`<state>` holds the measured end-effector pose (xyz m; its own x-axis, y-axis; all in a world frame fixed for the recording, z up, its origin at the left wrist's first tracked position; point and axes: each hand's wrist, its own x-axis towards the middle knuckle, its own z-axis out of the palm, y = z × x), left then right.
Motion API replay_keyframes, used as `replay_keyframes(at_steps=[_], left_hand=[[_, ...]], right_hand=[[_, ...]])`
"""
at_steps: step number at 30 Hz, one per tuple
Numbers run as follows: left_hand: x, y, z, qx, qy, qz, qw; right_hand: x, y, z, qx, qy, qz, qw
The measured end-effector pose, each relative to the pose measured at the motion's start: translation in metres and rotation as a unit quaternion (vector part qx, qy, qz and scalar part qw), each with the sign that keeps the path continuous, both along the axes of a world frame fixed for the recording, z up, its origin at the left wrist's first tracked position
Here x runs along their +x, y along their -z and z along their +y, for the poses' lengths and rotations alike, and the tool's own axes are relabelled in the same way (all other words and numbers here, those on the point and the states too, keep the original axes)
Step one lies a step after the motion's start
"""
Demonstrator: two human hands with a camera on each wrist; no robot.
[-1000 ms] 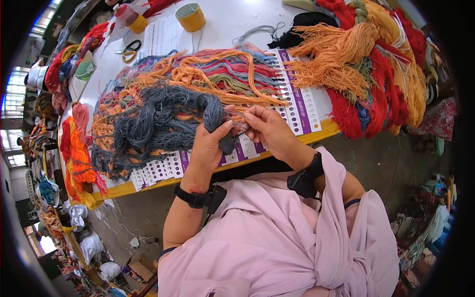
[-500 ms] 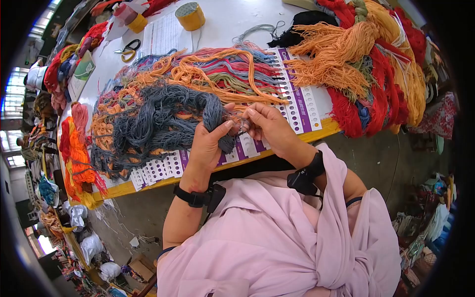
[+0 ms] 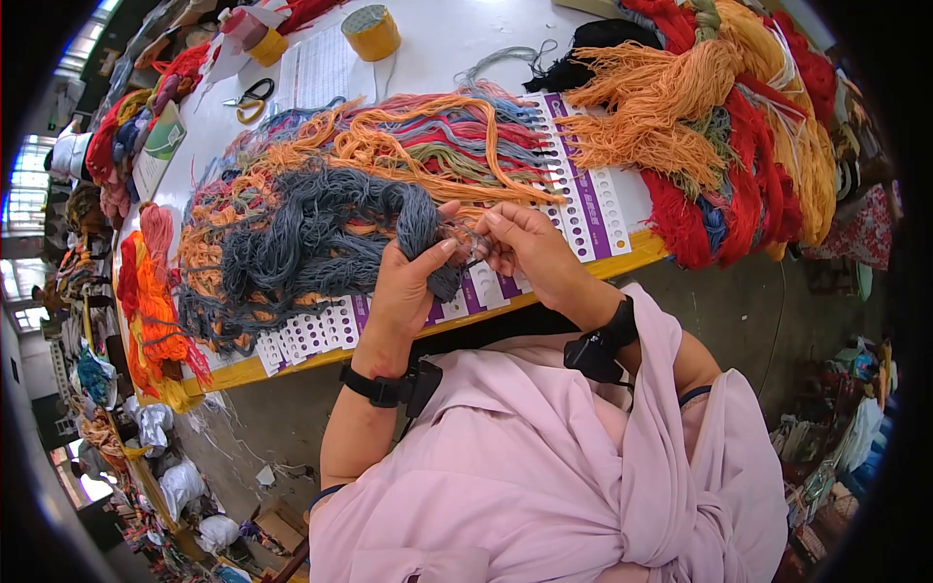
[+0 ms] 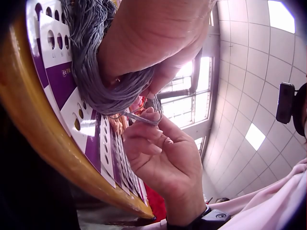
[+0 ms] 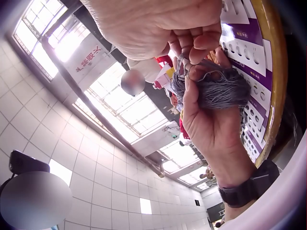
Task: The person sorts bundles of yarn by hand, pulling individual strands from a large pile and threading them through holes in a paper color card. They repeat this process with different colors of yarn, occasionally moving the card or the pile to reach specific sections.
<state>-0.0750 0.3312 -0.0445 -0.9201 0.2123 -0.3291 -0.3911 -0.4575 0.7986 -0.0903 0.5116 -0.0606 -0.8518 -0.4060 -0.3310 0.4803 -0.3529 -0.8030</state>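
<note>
Grey yarn (image 3: 311,238), a thick, fuzzy hank of matte wool strands, sprawls over the near half of the worktop (image 3: 437,49). Its bunched end rises at the near edge, where the left hand (image 3: 406,287) curls round the soft bundle with thumb and fingers wrapped about it. The right hand (image 3: 530,255), just beside, pinches a single thin grey strand (image 4: 139,117) drawn from that bundle between thumb and fingertips, the other fingers folded in. Under the hank lie flat, glossy purple-and-white cards (image 3: 583,204) punched with rows of round holes, set along the worktop's yellow near edge. Loose orange, red and green strands (image 3: 428,136) tangle behind the grey. At the right edge a frayed orange tassel heap (image 3: 661,107) rests on red skeins (image 3: 680,228). Toward the far edge stand a squat yellow tape roll (image 3: 374,32) and scissors (image 3: 255,97).
</note>
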Motion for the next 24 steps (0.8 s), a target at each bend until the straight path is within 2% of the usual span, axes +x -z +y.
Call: replay_keyframes(at_steps=[2,5,8,11,14,15,16,17,18,19,20,21,22,24], left_hand=[[0.0,-0.001,0.0,-0.005,-0.001,0.003,1.0],[0.0,0.001,-0.001,-0.012,0.004,0.012,1.0],[0.0,-0.001,0.0,-0.034,0.009,0.031,0.999],[-0.001,-0.003,-0.002,-0.081,0.0,0.04,0.996],[-0.005,-0.004,-0.029,-0.002,0.03,0.013,0.999],[-0.01,-0.009,-0.037,0.119,-0.002,0.014,0.993],[-0.015,-0.015,-0.05,0.32,-0.068,-0.026,0.944],[-0.022,-0.026,-0.068,0.368,-0.146,-0.006,0.918],[-0.029,-0.041,-0.091,0.413,-0.135,0.068,0.898],[-0.032,-0.048,-0.119,0.378,-0.173,0.1,0.904],[-0.037,-0.055,-0.15,0.34,-0.21,0.135,0.907],[-0.04,-0.056,-0.184,0.303,-0.217,0.158,0.914],[-0.043,-0.053,-0.221,0.264,-0.224,0.18,0.921],[-0.047,-0.038,-0.306,0.214,-0.278,0.167,0.921]], right_hand=[[0.0,-0.002,-0.001,0.003,-0.003,0.005,1.0],[0.002,-0.008,-0.004,0.106,-0.035,0.087,0.99],[0.002,-0.001,-0.005,0.091,-0.04,0.12,0.988],[0.003,-0.011,-0.004,0.057,-0.011,0.067,0.996],[0.0,-0.008,0.004,-0.078,0.033,-0.027,0.996],[-0.002,-0.007,0.012,-0.087,-0.002,-0.015,0.996],[-0.005,-0.01,0.021,0.012,-0.05,0.053,0.997],[-0.007,-0.015,0.031,0.112,-0.097,0.119,0.982],[-0.01,-0.021,0.044,0.21,-0.143,0.182,0.95],[-0.014,-0.025,0.06,0.203,-0.133,0.216,0.946],[-0.018,-0.031,0.074,0.193,-0.122,0.251,0.941],[-0.018,-0.039,0.081,0.083,-0.022,0.23,0.97],[-0.017,-0.047,0.088,-0.03,0.078,0.201,0.976],[-0.021,-0.07,0.111,-0.206,0.208,0.08,0.953]])
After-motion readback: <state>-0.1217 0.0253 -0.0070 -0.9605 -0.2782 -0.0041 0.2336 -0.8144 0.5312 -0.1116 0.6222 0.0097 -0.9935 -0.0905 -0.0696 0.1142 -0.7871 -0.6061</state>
